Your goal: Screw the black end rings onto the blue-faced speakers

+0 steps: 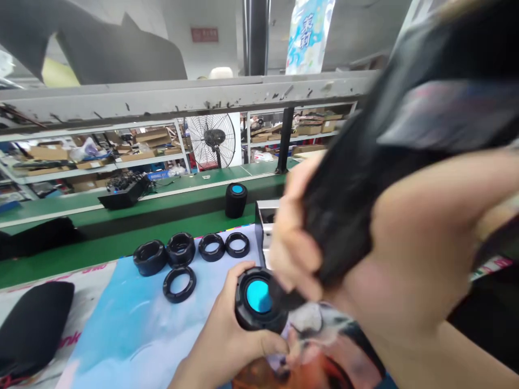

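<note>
My left hand (225, 335) is wrapped around a black cylindrical speaker (257, 300) with a blue round top, held upright over the printed mat. My right hand (294, 248) is raised close to the camera and grips a dark, blurred piece of cloth-like material (365, 178) that reaches down to the speaker's top. The right forearm fills the right side of the view. Several black rings (180, 265) lie on the mat just left of the speaker.
A second black speaker with a blue top (235, 199) stands on the green conveyor belt (121, 243). A black pouch (34, 324) lies at the left. A metal box edge (265, 216) sits behind my hands. A fan (211, 140) and cardboard-laden shelves stand behind.
</note>
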`<state>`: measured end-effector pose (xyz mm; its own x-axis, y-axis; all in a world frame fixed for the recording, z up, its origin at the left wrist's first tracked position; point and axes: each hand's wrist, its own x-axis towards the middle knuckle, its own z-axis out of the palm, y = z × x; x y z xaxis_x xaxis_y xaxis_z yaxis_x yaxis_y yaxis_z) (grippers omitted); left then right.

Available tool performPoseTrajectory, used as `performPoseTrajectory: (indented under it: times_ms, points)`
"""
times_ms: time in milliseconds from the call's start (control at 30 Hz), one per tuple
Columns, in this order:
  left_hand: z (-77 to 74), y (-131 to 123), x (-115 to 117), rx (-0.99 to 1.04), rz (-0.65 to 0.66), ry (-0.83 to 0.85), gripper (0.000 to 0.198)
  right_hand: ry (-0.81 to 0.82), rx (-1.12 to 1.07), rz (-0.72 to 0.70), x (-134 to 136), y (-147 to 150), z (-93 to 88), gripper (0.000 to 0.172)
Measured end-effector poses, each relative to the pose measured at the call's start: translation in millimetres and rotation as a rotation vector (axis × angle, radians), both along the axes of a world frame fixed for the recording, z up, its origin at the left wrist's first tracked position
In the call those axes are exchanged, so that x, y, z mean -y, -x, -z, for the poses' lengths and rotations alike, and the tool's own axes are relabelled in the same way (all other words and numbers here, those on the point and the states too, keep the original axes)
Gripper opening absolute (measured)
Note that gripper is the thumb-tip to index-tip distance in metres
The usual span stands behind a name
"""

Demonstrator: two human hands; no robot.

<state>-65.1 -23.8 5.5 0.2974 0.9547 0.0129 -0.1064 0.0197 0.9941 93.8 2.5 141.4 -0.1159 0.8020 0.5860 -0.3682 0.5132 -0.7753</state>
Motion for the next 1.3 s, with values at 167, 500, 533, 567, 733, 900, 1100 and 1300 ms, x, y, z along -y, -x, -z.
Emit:
performPoseTrajectory:
  times_ms: [167,500,533,567,733,900,1100,1300]
  points:
    - [3.3,-0.3,2.7,-0.032,-0.094,0.036,0.106,0.054,-0.133,0.25,-44.9,-36.6,39.6,0.061]
    - [-8.0,-7.9,5.8,-0.013,-0.162,0.137,0.113,0.129,-0.126,0.273,-73.5,-44.3,84.6,0.057]
    - [-7.8,-7.9,5.8,-0.012,-0.164,0.139,0.113,0.131,-0.121,0.262,-73.6,-44.3,84.7,0.058]
    - [-7.7,-8.0,5.8,-0.007,-0.16,0.145,0.114,0.131,-0.116,0.256,-73.5,-44.4,84.6,0.058]
    - [-9.1,-8.4,5.7,0.004,-0.156,0.138,0.111,0.108,-0.106,0.266,-73.1,-45.9,79.3,0.057]
    - [-11.8,-8.5,4.5,0.023,-0.131,0.161,0.107,0.112,-0.096,0.273,-73.3,-46.1,76.7,0.058]
    - [-11.5,-8.8,5.2,0.017,-0.158,0.173,0.106,0.177,-0.098,0.251,-72.7,-44.5,82.8,0.062]
    - [-5.0,-7.0,5.1,0.074,-0.112,0.171,0.106,0.149,-0.193,0.249,-50.1,-43.5,37.4,0.065]
